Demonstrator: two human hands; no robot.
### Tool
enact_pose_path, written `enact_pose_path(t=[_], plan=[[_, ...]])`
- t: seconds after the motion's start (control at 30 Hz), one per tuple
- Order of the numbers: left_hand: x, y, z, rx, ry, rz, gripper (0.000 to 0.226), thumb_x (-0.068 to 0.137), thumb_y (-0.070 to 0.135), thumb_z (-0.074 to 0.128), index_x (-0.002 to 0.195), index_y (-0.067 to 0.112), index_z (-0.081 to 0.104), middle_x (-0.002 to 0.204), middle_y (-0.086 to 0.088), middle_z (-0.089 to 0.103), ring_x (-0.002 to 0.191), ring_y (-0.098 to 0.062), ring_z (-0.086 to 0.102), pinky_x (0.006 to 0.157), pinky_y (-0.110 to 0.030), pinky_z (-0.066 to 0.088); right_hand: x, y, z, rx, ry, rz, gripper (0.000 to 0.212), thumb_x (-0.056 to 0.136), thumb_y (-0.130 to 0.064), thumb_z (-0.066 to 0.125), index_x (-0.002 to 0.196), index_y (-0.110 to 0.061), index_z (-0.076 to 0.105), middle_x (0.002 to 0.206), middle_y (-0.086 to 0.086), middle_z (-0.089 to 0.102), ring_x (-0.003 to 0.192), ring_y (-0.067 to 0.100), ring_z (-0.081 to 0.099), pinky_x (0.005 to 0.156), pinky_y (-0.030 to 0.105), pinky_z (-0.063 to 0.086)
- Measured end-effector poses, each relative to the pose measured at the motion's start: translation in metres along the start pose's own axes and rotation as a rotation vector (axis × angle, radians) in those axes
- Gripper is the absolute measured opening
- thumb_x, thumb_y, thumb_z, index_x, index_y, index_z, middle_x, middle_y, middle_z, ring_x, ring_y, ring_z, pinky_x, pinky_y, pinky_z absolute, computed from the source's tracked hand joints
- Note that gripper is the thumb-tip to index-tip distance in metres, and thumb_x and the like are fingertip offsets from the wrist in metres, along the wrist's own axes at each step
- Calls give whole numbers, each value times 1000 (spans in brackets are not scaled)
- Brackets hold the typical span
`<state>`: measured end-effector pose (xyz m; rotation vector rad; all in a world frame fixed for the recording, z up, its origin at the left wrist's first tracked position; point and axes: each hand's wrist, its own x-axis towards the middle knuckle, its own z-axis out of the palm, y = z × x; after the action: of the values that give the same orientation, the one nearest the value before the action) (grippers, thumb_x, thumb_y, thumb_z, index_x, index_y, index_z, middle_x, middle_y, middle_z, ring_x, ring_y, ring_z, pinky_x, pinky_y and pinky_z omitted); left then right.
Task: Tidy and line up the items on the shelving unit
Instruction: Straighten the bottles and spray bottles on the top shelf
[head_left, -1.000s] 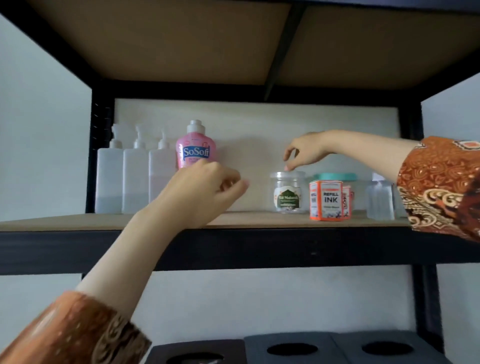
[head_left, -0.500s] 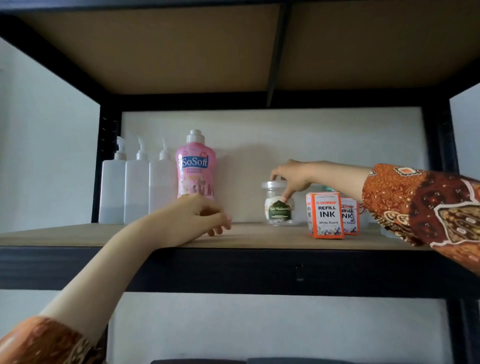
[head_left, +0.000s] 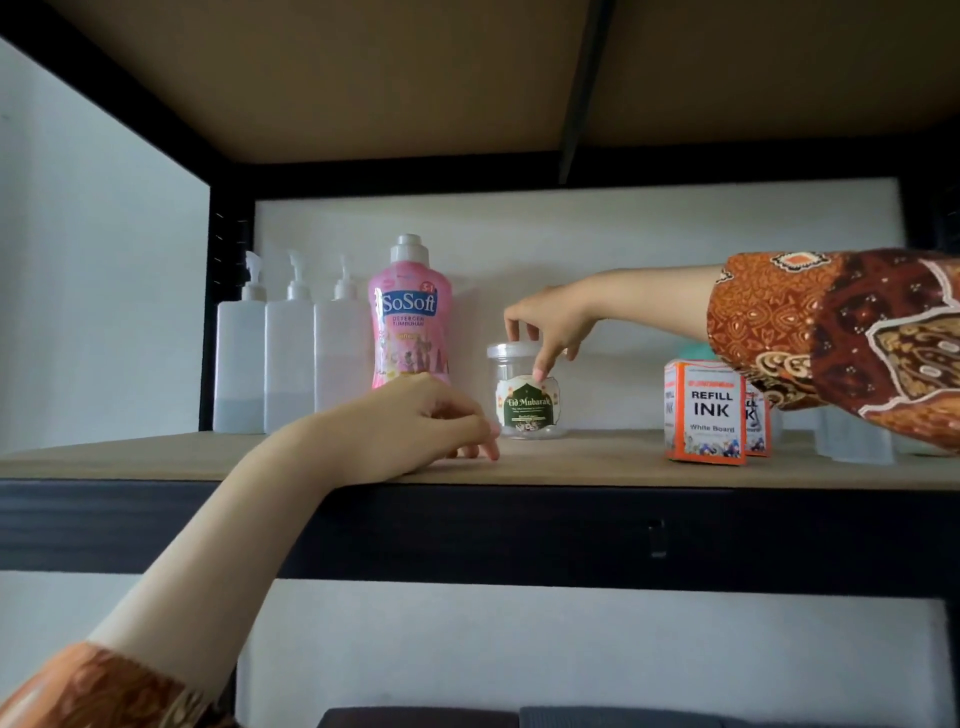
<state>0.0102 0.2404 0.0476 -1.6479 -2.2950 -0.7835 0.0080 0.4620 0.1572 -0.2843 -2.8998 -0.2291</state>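
Pinching clear jar (head_left: 524, 400) lid, right hand (head_left: 550, 325), left hand (head_left: 415, 426) curled empty on wooden shelf (head_left: 597, 462), white wall behind.

One head-worn wide-angle view, close to the shelving unit, looks forward and slightly up from just below the shelf (head_left: 597, 462) board: the underside of the upper shelf (head_left: 363, 78) fills the top of the frame, the shelf's dark front rail crosses the middle
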Motion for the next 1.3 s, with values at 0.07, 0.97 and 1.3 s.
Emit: enact_pose_path(t=[0.07, 0.97, 1.3], plan=[[0, 0, 0, 2, -5, 9, 30, 95, 39, 48, 93, 25, 75, 92, 5, 69, 87, -7, 62, 79, -19, 47, 5, -8, 1, 1, -7, -6, 64, 76, -14, 78, 127, -6, 40, 111, 9, 43, 74, 16, 52, 70, 36, 58], [13, 10, 5, 134, 170, 138, 30, 91, 49, 50, 83, 30, 71, 76, 9, 66, 79, -1, 56, 64, -13, 39, -82, 96, -20, -131, -156, 498, 64, 86, -45, 64, 139, -16, 42, 136, 13, 48, 123, 28, 49, 98, 42, 47], [23, 24, 18, 95, -22, 74, 42, 90, 61, 43, 92, 29, 71, 90, 10, 69, 89, -4, 63, 91, -31, 48, -77, 96, 1, -479, -194, 580, 55, 90, -38, 60, 130, -1, 51, 122, 14, 61, 95, 27, 65, 81, 32, 53]])
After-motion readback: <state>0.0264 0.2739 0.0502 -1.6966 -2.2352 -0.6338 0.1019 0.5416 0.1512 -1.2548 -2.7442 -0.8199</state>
